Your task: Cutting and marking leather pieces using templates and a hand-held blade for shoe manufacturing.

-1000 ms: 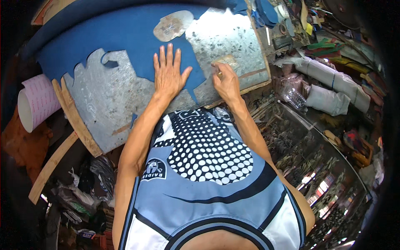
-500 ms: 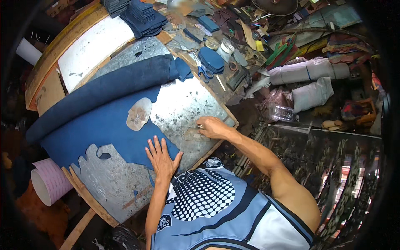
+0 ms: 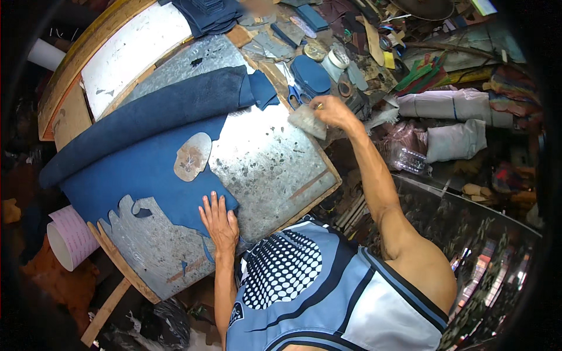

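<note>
My left hand lies flat with its fingers stretched out, resting on the near edge of a blue suede-like leather sheet. The sheet's far side is rolled into a thick dark blue roll. An oval, stained pattern piece rests on the leather beyond that hand. At the far right edge of the metal-topped table, my right hand is closed on a flat greyish piece, held near the blue-handled scissors. A small yellowish bit shows between its fingers, too small to name.
Blue rounded cut pieces lie beyond the scissors beside a white tape roll. Wrapped bundles stand off to the right. The spotted metal tabletop has a wooden rim. A pink-white paper roll sits at the left.
My right hand has moved away from me, from the near right of the metal top to beside the scissors, carrying the greyish piece. My left hand stays on the leather.
</note>
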{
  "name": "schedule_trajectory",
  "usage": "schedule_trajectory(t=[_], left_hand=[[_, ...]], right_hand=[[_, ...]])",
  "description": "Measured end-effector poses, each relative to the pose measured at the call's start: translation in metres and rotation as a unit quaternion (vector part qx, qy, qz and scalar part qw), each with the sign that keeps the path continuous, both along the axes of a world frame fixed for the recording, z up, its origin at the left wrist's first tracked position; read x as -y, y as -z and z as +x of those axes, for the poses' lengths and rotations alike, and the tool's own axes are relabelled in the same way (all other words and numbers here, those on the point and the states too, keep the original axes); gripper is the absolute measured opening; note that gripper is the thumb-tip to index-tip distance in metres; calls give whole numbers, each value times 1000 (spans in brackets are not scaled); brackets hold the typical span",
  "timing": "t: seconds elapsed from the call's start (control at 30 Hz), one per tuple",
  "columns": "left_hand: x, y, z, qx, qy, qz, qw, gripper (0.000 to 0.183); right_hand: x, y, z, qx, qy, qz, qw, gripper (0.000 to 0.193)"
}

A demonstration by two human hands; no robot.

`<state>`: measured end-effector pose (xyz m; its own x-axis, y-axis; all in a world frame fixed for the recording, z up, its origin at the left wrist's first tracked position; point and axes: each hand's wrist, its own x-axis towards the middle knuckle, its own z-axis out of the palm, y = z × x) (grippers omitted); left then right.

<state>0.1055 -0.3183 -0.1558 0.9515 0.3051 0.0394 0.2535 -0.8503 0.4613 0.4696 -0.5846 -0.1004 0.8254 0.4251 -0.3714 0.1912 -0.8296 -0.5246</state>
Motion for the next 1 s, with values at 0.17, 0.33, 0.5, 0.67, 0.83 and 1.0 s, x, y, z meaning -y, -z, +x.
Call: schedule_trajectory(t=[0.17,0.33,0.5,0.67,0.83,1.0], left_hand=[[-2,-4,-1,-18,-7,-6,1000,48],[-3,-8,-1,-34,9,4,999,65],[-3,-14,-1,-29,13,4,999,70],[-2,-15,0,-18,20,16,999,75],[0,-23,3,-19,15,19,1000,76],[2,-22,-1,-11,12,18,1000,78]], right_hand=[[6,-2,8,21,59,-62,996,31],[-11,18,-25,220,60,22,973,31],[-76,-1,-51,144,61,58,986,37],[-119,18,-14,197,105,85,971,43],[-144,21,1,169,66,25,983,37],[-144,23,6,87,117,17,989,44]])
